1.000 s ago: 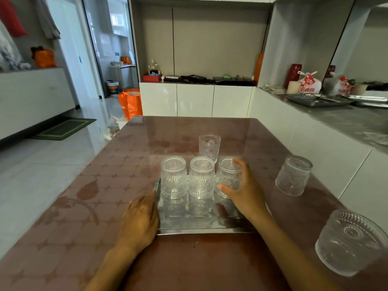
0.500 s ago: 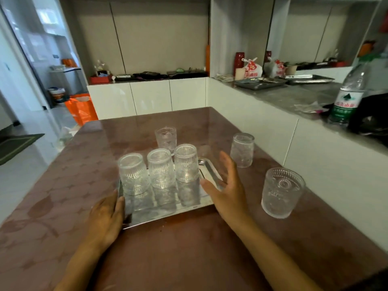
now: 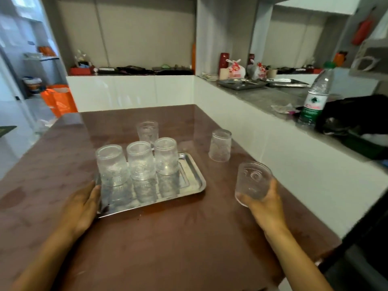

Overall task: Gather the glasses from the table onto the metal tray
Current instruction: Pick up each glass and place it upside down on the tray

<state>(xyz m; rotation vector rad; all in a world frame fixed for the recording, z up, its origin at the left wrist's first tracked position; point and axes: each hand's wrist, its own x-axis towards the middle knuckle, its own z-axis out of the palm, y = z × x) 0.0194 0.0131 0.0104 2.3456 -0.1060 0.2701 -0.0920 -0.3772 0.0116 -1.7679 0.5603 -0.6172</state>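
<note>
Brown table (image 3: 168, 238) | right hand (image 3: 266, 206) grip clamped on glass (image 3: 253, 181) | left hand (image 3: 80, 208) seemingly flat against tray (image 3: 193, 177)

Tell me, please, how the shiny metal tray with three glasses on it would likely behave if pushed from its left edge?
The shiny metal tray would probably slide easily on the glossy brown table. The three ribbed clear glasses stand packed along its far side, so they might rattle or tip. Being glass, they are likely fragile.
</note>
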